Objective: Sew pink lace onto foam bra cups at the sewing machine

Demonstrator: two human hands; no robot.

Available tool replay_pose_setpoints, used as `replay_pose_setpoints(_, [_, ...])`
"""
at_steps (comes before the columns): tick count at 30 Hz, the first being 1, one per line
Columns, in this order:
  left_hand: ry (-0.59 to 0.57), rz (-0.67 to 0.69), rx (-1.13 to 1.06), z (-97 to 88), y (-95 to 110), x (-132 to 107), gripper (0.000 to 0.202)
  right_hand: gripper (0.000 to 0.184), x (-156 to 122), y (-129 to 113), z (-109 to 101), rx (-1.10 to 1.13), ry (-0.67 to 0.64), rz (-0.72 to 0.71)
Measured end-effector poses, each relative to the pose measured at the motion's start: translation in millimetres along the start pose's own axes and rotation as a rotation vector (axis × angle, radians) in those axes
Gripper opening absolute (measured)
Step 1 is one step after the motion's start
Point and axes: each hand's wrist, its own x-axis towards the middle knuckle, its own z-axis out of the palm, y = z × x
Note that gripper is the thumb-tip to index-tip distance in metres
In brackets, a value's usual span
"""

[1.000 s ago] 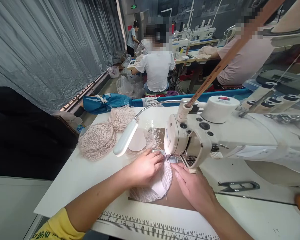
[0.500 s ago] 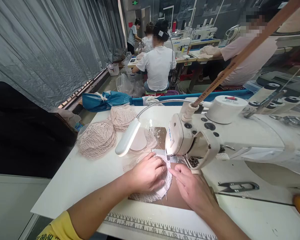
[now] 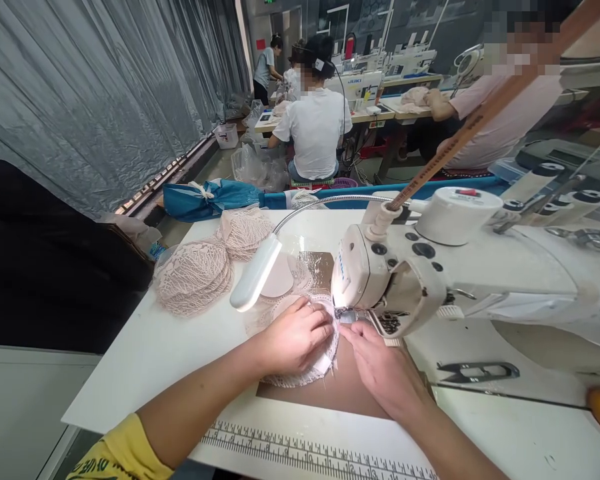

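My left hand lies flat on a round pale-pink lace piece with a white pad in it, pressing it down just left of the needle. My right hand pinches the same piece's edge right under the presser foot of the white sewing machine. The piece rests on a brown plate set in the white table. The needle itself is hidden behind the machine head.
Stacks of lace cups and a single cup lie at the back left. A white gooseneck lamp hangs over them. Thread snips lie to the right, a printed ruler along the near edge. Other people sew at tables behind.
The lace piece has turned and slid away from me under the presser foot. Both hands moved with it, slightly up and toward the needle.
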Motion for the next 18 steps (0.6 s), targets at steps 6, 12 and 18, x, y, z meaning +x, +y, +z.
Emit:
replay_pose_setpoints(6, [-0.069, 0.053, -0.050, 0.6, -2.2, -2.0, 0.037, 0.042, 1.9, -0.6, -6.7, -0.006, 0.036, -0.012])
replay_pose_setpoints(12, [-0.080, 0.052, -0.018, 2.1, -4.2, -3.2, 0.036, 0.043, -1.5, -1.4, -3.5, -0.014, -0.044, -0.002])
replay_pose_setpoints(18, [-0.096, 0.092, 0.031, -0.8, -8.1, -0.9, 0.036, 0.045, -1.2, -0.6, -1.8, -0.018, -0.023, -0.020])
